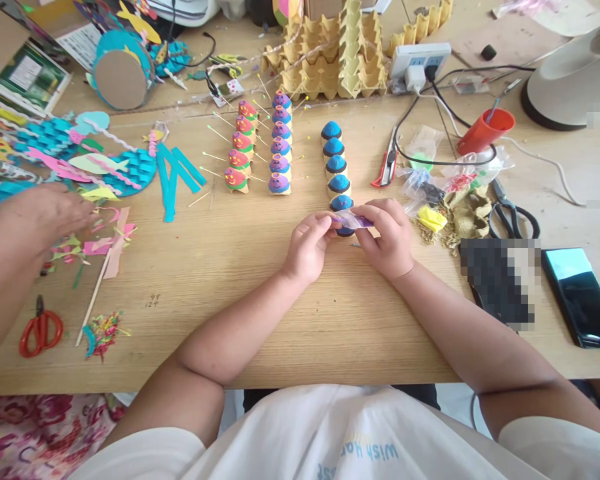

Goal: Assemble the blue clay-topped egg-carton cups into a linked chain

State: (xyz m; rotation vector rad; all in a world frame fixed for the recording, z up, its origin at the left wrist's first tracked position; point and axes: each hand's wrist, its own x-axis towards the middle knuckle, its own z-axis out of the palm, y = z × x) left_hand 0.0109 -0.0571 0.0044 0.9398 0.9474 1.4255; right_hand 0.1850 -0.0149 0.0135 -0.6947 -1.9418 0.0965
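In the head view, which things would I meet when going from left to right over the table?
Red-handled scissors, blue strips, red-green carton row, purple-blue carton row, held plastic packet, red cup, phone.

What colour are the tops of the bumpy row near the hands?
The tops are blue, in the head view.

A white power strip point(420, 55) carries two plugs point(415, 78) (one white, one black) near a red cup point(483, 135) with something slim point(493, 109) poking out. On the desk point(260, 333), a dark phone point(583, 300) lies at right, red-handled scissors point(41, 328) at left near a pale stick point(94, 293).
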